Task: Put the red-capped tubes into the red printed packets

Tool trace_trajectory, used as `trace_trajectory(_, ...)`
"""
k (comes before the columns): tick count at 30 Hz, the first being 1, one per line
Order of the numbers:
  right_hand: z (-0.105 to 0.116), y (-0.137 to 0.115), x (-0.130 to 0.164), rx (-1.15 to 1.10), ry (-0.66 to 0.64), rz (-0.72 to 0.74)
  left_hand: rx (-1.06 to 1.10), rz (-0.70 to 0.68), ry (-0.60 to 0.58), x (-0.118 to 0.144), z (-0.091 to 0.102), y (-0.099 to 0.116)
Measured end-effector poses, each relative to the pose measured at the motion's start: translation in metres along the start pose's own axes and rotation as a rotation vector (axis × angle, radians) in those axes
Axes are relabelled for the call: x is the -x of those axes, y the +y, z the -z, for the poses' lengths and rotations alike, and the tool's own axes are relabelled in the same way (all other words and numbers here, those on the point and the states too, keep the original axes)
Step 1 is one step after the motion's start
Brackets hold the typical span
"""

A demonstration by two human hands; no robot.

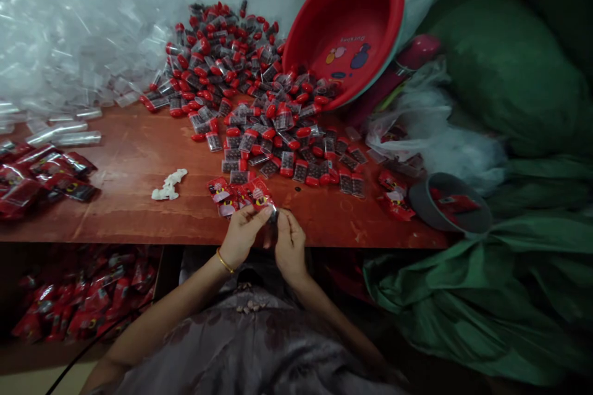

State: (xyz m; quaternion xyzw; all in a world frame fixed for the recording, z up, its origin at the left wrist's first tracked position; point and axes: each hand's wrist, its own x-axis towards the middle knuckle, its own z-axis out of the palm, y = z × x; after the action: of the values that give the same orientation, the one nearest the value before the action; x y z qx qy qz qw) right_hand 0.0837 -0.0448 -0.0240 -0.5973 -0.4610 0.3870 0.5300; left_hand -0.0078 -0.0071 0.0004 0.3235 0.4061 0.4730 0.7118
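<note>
At the front edge of the table, my left hand (243,233), with a gold bangle at its wrist, pinches a small red printed packet (260,192). Close beside it, my right hand (291,244) has thumb and fingers pressed together at the packet's dark, shiny end. Fingertips hide part of that end. More red packets (223,194) lie flat just left of the held one. Beyond my hands spreads a large heap of small clear containers (241,151) with red caps and dark pellets inside.
A red basin (365,18) tilts at the heap's back right. Clear plastic tubes (69,136) and red packets (50,176) are at left, near a crumpled white scrap (169,185). A grey bowl (451,197) stands right, by green cloth (491,284). Below left, a drawer holds packets (97,302).
</note>
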Motion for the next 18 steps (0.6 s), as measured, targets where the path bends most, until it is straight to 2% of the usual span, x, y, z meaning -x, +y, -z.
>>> trace_trajectory(3,0.001,-0.003,-0.003,-0.030,0.031,-0.036,-0.023,-0.028,0.033,0.002,0.000,-0.004)
trace_trajectory(6,0.002,-0.008,-0.010,-0.001,0.034,-0.018,-0.081,-0.009,-0.003,0.002,0.002,-0.007)
trace_trajectory(8,0.003,-0.010,-0.015,-0.042,-0.048,-0.039,-0.064,-0.014,0.010,0.001,0.004,-0.003)
trace_trajectory(11,0.003,-0.014,-0.021,-0.143,-0.228,-0.041,0.045,-0.046,0.097,-0.001,0.008,0.008)
trace_trajectory(13,0.001,-0.014,-0.025,-0.159,-0.272,-0.005,0.092,-0.023,0.111,-0.001,0.010,0.014)
trace_trajectory(18,-0.018,-0.010,-0.037,-0.073,-0.201,0.080,0.158,0.039,0.083,-0.001,0.019,0.013)
